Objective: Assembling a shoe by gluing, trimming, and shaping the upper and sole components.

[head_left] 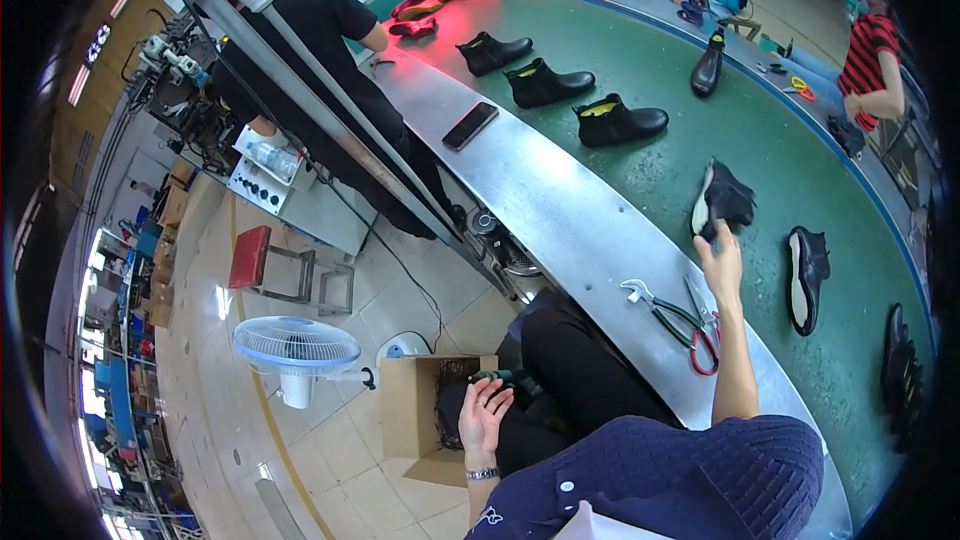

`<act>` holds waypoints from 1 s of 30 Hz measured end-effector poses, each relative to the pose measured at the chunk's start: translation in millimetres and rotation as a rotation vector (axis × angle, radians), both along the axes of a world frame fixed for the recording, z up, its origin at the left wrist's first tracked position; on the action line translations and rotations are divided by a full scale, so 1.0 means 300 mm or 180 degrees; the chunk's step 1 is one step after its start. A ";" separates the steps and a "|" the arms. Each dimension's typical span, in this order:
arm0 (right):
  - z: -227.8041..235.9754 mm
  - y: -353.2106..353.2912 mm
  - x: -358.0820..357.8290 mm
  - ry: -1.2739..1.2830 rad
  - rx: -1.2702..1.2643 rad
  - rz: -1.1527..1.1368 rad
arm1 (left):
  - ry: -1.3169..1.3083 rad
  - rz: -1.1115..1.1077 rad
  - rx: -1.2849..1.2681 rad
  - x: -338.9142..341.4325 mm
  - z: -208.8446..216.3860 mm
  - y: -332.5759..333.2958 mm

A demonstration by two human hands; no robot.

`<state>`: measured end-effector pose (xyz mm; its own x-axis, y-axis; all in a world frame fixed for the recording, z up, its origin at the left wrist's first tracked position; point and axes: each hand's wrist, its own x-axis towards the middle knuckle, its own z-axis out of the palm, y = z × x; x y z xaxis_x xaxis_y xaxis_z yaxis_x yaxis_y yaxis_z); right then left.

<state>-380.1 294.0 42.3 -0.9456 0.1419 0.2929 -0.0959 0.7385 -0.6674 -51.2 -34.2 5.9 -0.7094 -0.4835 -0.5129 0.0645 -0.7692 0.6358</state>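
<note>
My right hand (722,268) reaches over the green work surface (640,190), thumb and fingers apart. Its fingertips meet the near end of a black ankle boot (728,198), which lies on its side with a pale sole facing left; no firm grip shows. My left hand (482,416), with a metal watch on the wrist, is palm up beside my lap. Its fingers are loosely bent and apart, with nothing seen in them. Close to its fingertips is a dark green object (510,376), too small to make out. Pincers with green handles (668,312) and red-handled scissors (704,340) lie on the metal ledge near my right forearm.
More black boots (622,122) stand or lie along the green surface. A phone (470,126) rests on the metal ledge (540,210). On my left are an open cardboard box (405,410), a fan (297,345) and a slanting metal post (330,110). Other people sit or stand around.
</note>
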 end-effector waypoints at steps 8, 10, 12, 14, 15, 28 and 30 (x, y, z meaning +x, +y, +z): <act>0.018 -0.545 -0.441 -0.0408 -0.0310 0.1539 | 0.0001 -0.0268 -0.0367 -0.016 0.103 0.035; -0.059 -0.665 -0.634 0.0437 0.0183 0.1600 | 0.0031 -0.0363 -0.0426 0.005 0.107 0.038; -0.049 -0.737 -0.747 0.0198 0.0286 0.1512 | -0.0164 -0.0145 -0.0369 0.048 0.109 0.040; -0.128 -0.705 -0.891 0.0013 0.0396 0.1299 | -0.0297 -0.0051 -0.0389 0.079 0.105 0.037; -0.171 -0.694 -0.924 -0.0146 0.0686 0.1283 | -0.0440 0.0035 -0.0402 0.102 0.098 0.037; 0.149 -0.439 -0.601 0.1140 -0.0162 0.1934 | -0.0384 -0.0273 -0.1016 0.091 0.192 0.038; 0.337 -0.421 -0.469 -0.0167 -0.1008 0.2336 | -0.0292 -0.0520 -0.1278 0.037 0.220 0.028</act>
<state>-520.9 167.8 143.5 -0.8412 -0.4530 0.2953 -0.4465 0.2739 -0.8518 -40.2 -25.7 71.8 -0.7533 -0.5426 -0.3717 -0.1080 -0.4554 0.8837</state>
